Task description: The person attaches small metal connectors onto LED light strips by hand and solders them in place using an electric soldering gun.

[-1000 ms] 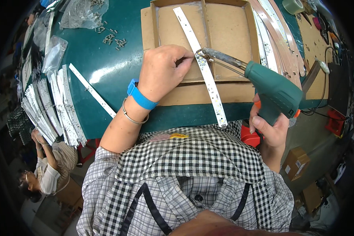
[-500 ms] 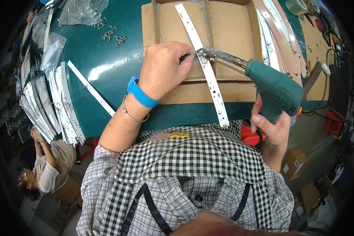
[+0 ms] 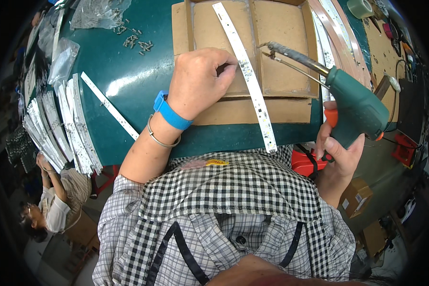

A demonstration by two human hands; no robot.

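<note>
Grn table (image 3: 152, 28): white strip (image 3: 247, 75) aslant over cardboard tray (image 3: 281, 24) | L hand (image 3: 200, 80): thumb + index tog. at strip edge, held item can't tell | R hand (image 3: 344, 156): fingers clamped on solder gun (image 3: 355, 102), tip off strip

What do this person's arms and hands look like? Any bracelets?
The left hand and right hand wear no gloves. On the left side are a bright blue wristband and a thin, silvery bangle. Pale sleeves with thin, dark checks leave the forearms bare.
</note>
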